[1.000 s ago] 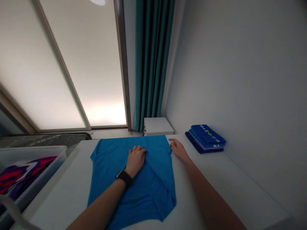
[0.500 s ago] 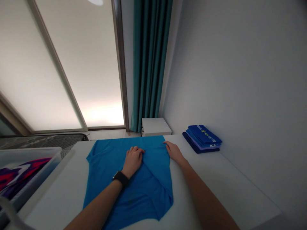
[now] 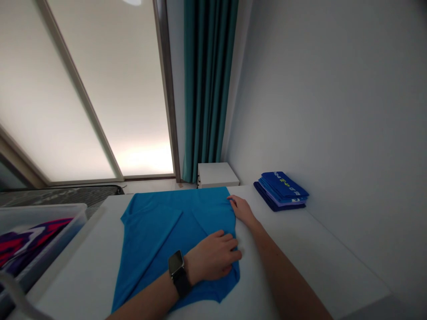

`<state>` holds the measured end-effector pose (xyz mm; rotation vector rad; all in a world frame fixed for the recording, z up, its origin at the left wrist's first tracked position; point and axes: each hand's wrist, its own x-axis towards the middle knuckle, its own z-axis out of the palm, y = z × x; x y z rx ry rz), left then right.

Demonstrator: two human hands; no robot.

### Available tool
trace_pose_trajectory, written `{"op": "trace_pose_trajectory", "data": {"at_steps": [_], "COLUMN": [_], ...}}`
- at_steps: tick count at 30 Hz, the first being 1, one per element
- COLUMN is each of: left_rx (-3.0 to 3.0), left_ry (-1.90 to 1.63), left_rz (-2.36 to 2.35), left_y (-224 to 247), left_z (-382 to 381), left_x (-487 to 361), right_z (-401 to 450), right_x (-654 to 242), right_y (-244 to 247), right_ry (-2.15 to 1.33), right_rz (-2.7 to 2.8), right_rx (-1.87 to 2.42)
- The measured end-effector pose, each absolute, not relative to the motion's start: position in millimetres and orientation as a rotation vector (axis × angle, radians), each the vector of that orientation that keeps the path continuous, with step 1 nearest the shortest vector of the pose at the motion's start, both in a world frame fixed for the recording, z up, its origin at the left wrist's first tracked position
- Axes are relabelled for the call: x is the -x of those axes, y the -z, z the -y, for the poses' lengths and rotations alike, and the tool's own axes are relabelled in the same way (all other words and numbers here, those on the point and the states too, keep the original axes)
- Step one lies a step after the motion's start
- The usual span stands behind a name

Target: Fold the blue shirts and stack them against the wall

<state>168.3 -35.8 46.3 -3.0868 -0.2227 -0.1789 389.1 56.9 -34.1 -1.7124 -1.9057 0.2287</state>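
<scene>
A blue shirt [image 3: 150, 231] lies on the white table [image 3: 293, 249], with creases running slantwise across it. My left hand [image 3: 215, 255], with a dark watch on the wrist, rests over the shirt's right part, its fingers slightly bent and apart at the right edge; it holds nothing that I can see. At the shirt's upper right edge, my right hand [image 3: 243, 210] pinches the cloth between thumb and fingers.
A stack of folded blue cloths [image 3: 283, 191] sits on the table by the wall at the right. On the left stands a clear plastic bin [image 3: 75, 222] holding red and purple cloth. Behind the table are a white cabinet [image 3: 216, 174] and a teal curtain [image 3: 208, 89].
My left hand has moved right and toward me, from the shirt's middle to its right edge. A slanting crease now shows on the left part. My right hand has stayed in place.
</scene>
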Motion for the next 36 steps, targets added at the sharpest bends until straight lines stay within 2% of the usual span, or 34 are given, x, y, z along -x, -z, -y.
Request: {"op": "trace_pose_trajectory", "data": {"at_steps": [10, 17, 26, 36], "left_rx": [3.224, 3.314, 3.278, 3.311], "left_ry": [0.12, 0.032, 0.102, 0.244], "left_rz": [0.16, 0.347, 0.467, 0.574], "left_y": [-43.6, -53.3, -60.8, -18.5], "left_z": [38.4, 38.2, 39.7, 54.4], "left_x": [-167.8, -163.0, -143.7, -141.1], "right_z": [-61.6, -59.9, -47.8, -55.6], "right_x": [-391.5, -401.0, -411.3, -400.8], "right_y": [32.4, 25.7, 18.9, 29.1], "right_ry": [-0.337, -0.48, -0.698, -0.375], "right_rz": [1.926, 1.819, 1.81, 1.989], "right_rx": [1.664, 1.619, 1.521, 1.635]}}
